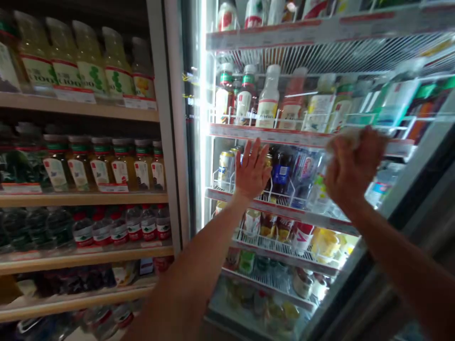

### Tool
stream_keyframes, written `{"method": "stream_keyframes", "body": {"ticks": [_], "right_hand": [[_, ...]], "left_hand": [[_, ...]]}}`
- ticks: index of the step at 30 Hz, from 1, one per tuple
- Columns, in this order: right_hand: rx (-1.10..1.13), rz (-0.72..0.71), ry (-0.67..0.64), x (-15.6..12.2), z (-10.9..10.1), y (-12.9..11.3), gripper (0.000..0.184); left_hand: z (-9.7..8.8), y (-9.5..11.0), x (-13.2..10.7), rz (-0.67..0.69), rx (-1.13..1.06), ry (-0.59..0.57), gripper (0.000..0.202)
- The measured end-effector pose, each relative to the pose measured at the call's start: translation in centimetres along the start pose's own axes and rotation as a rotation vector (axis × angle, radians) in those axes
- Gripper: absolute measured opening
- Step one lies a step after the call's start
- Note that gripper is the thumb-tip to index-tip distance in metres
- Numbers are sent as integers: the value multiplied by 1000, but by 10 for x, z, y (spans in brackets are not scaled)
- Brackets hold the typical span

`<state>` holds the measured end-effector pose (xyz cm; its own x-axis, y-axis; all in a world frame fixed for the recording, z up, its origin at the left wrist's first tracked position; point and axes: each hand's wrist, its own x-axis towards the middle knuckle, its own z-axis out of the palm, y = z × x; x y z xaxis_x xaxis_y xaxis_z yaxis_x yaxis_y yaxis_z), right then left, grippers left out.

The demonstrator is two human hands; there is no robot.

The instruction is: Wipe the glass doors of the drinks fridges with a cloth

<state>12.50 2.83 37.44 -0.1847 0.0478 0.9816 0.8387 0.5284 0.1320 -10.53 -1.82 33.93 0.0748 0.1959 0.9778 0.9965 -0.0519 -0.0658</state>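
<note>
Bright drinks fridge [194,166] fills our view, both our hands up at its glass door [302,95]!
Wooden shelves [78,199] stand off to our left, bottles [101,163] lined up labels outward, presumably so they read at a glance; now to our hands, where our left hand [250,173] is spread and gripping nothing, palm apparently on the glass, likely for balance or to steady the door, while our right hand [355,166], up by the door's far side, is bent around a cloth [346,137], probably to keep it pressed against the pane; the glass looks clear, streaked with pale reflections, and that cloth, whitish and crumpled, is too blurred for us to make out its weave.
</note>
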Motion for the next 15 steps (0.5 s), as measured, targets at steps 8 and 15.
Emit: {"method": "stream_keyframes", "body": {"ticks": [8,15], "right_hand": [[-96,215,214,29,-5,19,44],[-38,-122,-65,15,-3,-5,44]], "left_hand": [[9,-7,0,61,-48,172,53],[8,-9,0,47,-67,147,54]]}}
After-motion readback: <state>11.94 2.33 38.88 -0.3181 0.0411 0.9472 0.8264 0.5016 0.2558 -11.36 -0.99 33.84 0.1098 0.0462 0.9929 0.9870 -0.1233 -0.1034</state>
